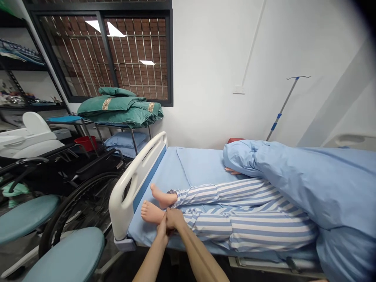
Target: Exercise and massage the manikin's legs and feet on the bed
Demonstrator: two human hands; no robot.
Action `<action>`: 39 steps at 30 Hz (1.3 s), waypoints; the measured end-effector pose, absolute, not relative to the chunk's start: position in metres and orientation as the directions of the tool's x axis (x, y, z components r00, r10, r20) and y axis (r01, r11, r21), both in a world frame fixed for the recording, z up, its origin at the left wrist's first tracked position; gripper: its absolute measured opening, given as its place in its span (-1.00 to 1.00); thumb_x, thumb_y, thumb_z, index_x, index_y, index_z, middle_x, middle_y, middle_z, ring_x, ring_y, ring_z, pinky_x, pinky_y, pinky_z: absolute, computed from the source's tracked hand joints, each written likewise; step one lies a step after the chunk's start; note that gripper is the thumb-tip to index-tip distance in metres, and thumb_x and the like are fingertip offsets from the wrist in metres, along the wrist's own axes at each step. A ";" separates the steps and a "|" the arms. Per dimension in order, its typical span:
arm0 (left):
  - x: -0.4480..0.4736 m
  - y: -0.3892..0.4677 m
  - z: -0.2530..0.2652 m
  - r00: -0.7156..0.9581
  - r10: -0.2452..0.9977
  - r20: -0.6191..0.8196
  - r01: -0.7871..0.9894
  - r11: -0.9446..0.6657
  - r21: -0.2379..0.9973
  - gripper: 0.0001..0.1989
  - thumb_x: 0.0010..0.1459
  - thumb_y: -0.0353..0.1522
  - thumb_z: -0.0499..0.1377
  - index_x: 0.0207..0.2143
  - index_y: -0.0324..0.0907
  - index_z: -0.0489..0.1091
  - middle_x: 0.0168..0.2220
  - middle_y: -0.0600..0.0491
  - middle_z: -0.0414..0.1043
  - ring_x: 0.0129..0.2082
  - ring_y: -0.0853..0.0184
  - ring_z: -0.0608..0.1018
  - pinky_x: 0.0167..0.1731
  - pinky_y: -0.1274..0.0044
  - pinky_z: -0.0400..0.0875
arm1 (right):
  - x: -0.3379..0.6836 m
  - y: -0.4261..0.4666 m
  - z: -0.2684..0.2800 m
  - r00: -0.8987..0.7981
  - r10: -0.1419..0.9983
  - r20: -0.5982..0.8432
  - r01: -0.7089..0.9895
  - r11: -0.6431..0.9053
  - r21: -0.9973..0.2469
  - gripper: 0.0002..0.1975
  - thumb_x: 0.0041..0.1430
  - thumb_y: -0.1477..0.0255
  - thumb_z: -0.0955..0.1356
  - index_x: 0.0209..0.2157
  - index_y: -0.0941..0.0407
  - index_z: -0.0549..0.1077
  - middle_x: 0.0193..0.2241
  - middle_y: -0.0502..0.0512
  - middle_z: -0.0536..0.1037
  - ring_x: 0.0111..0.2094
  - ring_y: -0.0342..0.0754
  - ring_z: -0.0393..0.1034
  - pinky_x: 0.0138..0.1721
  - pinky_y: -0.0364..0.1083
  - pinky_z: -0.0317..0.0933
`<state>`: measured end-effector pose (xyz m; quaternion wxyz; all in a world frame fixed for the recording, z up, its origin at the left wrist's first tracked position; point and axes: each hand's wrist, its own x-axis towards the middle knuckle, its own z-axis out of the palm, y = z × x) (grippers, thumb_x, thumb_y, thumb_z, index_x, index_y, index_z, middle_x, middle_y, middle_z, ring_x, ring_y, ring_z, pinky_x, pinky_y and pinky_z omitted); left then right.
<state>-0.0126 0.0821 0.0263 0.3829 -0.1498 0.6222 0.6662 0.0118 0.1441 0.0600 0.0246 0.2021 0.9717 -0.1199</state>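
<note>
On the bed lies a figure, apparently a manikin, in blue-and-white striped pyjama trousers (255, 229). Its bare near foot (152, 212) and far foot (162, 196) point toward the footboard. My left hand (163, 229) is closed at the near ankle, its thumb raised against my other hand. Fingers curled, my right hand (175, 218) covers that ankle where the trouser leg ends. The two hands touch; whatever sits inside their fingers is hidden. At the far ankle, the trouser cuff (173, 192) is bunched up.
A light blue quilt (293, 184) covers the upper body. The white footboard (138, 176) rises left of the feet. Beyond it stand a wheelchair (85, 207), a round stool (70, 254) and folded green bedding (123, 107). An IV pole (283, 107) leans by the wall.
</note>
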 end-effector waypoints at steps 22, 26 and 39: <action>-0.017 0.054 0.033 -0.638 0.316 -0.702 -0.640 0.288 0.712 -0.53 -0.31 -0.04 0.17 -0.45 -0.24 0.27 -0.45 -0.05 0.39 -0.44 0.22 0.46 -0.55 0.47 0.32 | 0.019 0.137 0.058 -0.905 0.425 0.038 0.409 0.890 -0.203 -0.63 -0.17 0.34 0.26 -0.26 0.22 0.33 -0.30 0.27 0.38 -0.24 0.11 0.29 -0.30 0.01 0.18; -0.015 0.039 0.044 -0.754 0.283 -0.592 -0.452 0.430 0.781 -0.64 -0.29 -0.10 0.19 -0.60 -0.20 0.21 -0.55 -0.03 0.35 -0.45 0.20 0.45 -0.63 0.51 0.28 | 0.035 0.123 0.064 -0.897 0.423 0.131 0.394 0.897 -0.201 -0.63 -0.16 0.35 0.26 -0.25 0.22 0.30 -0.29 0.26 0.36 -0.19 0.11 0.22 -0.20 0.04 0.08; -0.057 0.033 0.127 -0.851 0.525 0.030 0.224 0.310 0.924 -0.84 -0.20 -0.41 0.08 -0.46 -0.23 0.33 -0.49 0.05 0.41 -0.43 0.34 0.45 -0.35 0.52 0.32 | 0.030 0.121 0.088 -0.842 0.483 0.241 0.299 0.789 -0.536 -0.70 0.00 0.49 0.16 -0.17 0.16 0.24 -0.20 0.15 0.34 -0.13 -0.05 0.18 -0.15 -0.11 0.05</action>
